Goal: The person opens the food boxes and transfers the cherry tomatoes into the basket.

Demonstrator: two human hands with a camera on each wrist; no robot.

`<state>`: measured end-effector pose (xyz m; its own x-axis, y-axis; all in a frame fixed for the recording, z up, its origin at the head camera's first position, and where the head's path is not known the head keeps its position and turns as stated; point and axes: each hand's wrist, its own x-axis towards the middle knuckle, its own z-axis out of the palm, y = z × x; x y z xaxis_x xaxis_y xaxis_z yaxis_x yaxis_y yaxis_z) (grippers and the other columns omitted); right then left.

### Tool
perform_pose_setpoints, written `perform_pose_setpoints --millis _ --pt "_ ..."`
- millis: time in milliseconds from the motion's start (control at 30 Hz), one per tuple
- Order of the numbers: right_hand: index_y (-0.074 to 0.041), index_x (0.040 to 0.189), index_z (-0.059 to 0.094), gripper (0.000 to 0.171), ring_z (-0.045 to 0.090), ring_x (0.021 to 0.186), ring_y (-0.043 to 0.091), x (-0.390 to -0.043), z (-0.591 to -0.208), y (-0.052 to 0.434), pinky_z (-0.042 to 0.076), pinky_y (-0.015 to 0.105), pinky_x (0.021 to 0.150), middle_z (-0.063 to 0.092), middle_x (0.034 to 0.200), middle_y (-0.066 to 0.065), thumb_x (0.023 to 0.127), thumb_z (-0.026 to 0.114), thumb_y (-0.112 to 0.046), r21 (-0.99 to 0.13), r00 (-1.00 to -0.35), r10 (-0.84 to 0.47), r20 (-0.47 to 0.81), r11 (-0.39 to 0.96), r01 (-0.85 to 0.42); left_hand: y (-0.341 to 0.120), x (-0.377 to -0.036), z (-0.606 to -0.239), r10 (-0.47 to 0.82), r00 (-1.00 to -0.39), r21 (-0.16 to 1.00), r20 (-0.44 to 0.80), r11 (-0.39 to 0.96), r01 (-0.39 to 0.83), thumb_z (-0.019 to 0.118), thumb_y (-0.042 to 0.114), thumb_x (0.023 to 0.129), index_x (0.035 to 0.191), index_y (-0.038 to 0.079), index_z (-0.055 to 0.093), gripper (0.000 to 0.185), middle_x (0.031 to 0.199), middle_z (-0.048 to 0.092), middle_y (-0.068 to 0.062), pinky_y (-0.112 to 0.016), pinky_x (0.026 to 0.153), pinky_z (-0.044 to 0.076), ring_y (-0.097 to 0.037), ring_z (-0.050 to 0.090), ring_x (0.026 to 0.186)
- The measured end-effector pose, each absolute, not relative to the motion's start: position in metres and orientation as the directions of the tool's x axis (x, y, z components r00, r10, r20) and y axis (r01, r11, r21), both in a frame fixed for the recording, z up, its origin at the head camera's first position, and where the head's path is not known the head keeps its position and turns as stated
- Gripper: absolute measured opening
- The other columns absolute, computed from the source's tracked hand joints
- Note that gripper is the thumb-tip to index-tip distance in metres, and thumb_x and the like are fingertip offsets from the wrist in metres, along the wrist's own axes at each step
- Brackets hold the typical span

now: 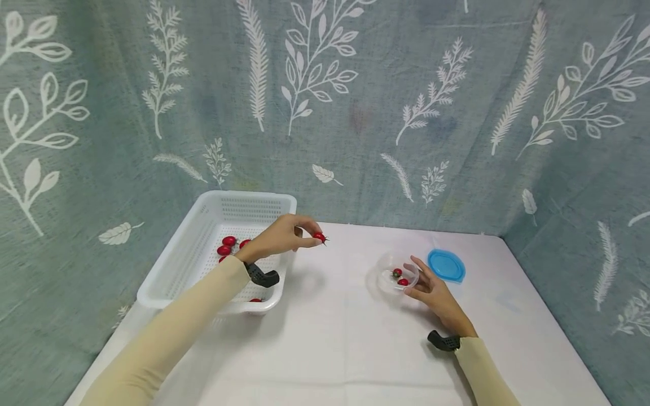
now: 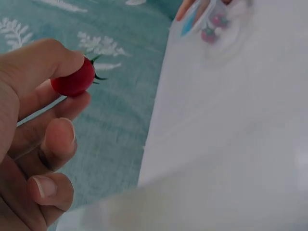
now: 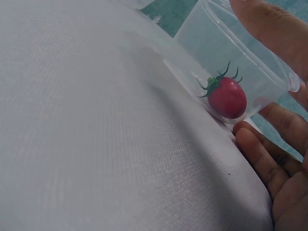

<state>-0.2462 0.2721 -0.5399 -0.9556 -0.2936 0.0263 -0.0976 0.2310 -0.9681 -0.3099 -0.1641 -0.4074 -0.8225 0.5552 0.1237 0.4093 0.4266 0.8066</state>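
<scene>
While the left hand (image 1: 278,237) pinches one cherry tomato (image 1: 318,237) between thumb and fingertip just beyond the white basket (image 1: 175,265), the right hand (image 1: 437,296) curls round a clear tub (image 1: 388,269). Tub contents: two tomatoes. Blue lid (image 1: 446,265) lies just beside it on the table (image 1: 325,349).

Head camera: looking forward and down from above, taking in the whole worktop (image 1: 345,344) and backdrop; left wrist camera: sitting close behind the left hand (image 2: 29,144), facing across the worktop toward the clear container (image 2: 216,19); right wrist camera: lying low, very near the same clear container (image 3: 231,72); all three sharing it.
</scene>
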Motion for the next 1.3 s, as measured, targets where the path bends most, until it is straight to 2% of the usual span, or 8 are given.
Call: perform_pose_setpoints --millis 167,433,533,633,733,867,1133,1300 --pt "-0.027 0.166 0.021 0.090 0.058 0.124 0.033 -0.245 -0.538 0.272 0.053 0.027 0.093 0.038 0.163 0.006 0.095 0.077 -0.025 -0.965 -0.958 -0.285 0.028 0.242 -0.100 -0.185 -0.308 -0.410 0.515 -0.847 0.828 0.131 0.413 0.379 0.080 0.037 0.092 0.110 0.026 0.075 0.022 0.109 0.072 0.003 -0.048 0.064 0.052 -0.028 0.061 0.071" --pt "-0.026 0.166 0.021 0.090 0.056 0.127 0.037 -0.245 -0.539 0.271 0.052 0.026 0.093 0.039 0.162 0.006 0.096 0.077 -0.023 -0.967 -0.958 -0.286 0.027 0.234 -0.097 -0.221 -0.306 -0.422 0.438 -0.895 0.838 0.081 0.457 0.299 0.081 0.037 0.091 0.111 0.027 0.074 0.024 0.110 0.072 0.002 -0.032 0.046 0.038 -0.021 0.044 0.052" --pt "-0.026 0.166 0.022 0.090 0.054 0.128 0.039 -0.245 -0.539 0.271 0.052 0.026 0.093 0.039 0.162 0.007 0.095 0.077 -0.023 -0.968 -0.959 -0.282 0.026 0.234 -0.095 -0.232 -0.306 -0.425 0.410 -0.911 0.848 0.048 0.465 0.254 0.080 0.038 0.091 0.113 0.026 0.073 0.026 0.114 0.071 0.001 -0.039 0.051 0.045 -0.023 0.047 0.055" --pt "-0.025 0.166 0.022 0.089 0.054 0.129 0.039 -0.246 -0.538 0.270 0.052 0.025 0.093 0.039 0.162 0.007 0.096 0.077 -0.023 -0.966 -0.961 -0.277 0.026 0.239 -0.095 -0.243 -0.308 -0.428 0.387 -0.921 0.847 0.041 0.476 0.238 0.080 0.042 0.091 0.115 0.025 0.072 0.030 0.118 0.069 0.000 -0.051 0.063 0.053 -0.030 0.063 0.073" --pt "-0.026 0.166 0.022 0.089 0.053 0.129 0.040 -0.246 -0.538 0.270 0.052 0.025 0.093 0.039 0.162 0.007 0.096 0.077 -0.022 -0.965 -0.961 -0.275 0.026 0.243 -0.096 -0.254 -0.311 -0.432 0.369 -0.928 0.833 0.043 0.499 0.237 0.080 0.045 0.090 0.116 0.024 0.071 0.035 0.119 0.069 -0.001 -0.056 0.069 0.055 -0.040 0.068 0.087" --pt "-0.026 0.165 0.022 0.089 0.054 0.128 0.039 -0.245 -0.538 0.270 0.052 0.026 0.093 0.039 0.163 0.007 0.096 0.077 -0.023 -0.965 -0.961 -0.277 0.023 0.244 -0.094 -0.268 -0.314 -0.437 0.340 -0.940 0.824 0.023 0.527 0.211 0.079 0.048 0.089 0.117 0.025 0.070 0.037 0.118 0.069 0.000 -0.052 0.065 0.054 -0.047 0.063 0.080" --pt "-0.024 0.166 0.020 0.091 0.060 0.121 0.030 -0.244 -0.537 0.270 0.053 0.026 0.093 0.038 0.163 0.007 0.096 0.076 -0.017 -0.971 -0.956 -0.289 0.046 0.211 -0.110 -0.285 -0.316 -0.439 0.339 -0.940 0.815 -0.025 0.552 0.177 0.080 0.037 0.091 0.113 0.019 0.071 0.030 0.114 0.070 -0.004 -0.056 0.072 0.055 -0.045 0.065 0.081" --pt "-0.025 0.166 0.018 0.093 0.053 0.132 0.033 -0.244 -0.537 0.270 0.052 0.025 0.094 0.036 0.164 0.006 0.095 0.077 -0.018 -0.978 -0.954 -0.298 0.037 0.187 -0.097 -0.293 -0.320 -0.444 0.345 -0.936 0.784 -0.064 0.598 0.167 0.080 0.033 0.092 0.112 0.015 0.071 0.029 0.108 0.070 -0.007 -0.052 0.067 0.054 -0.038 0.061 0.073"
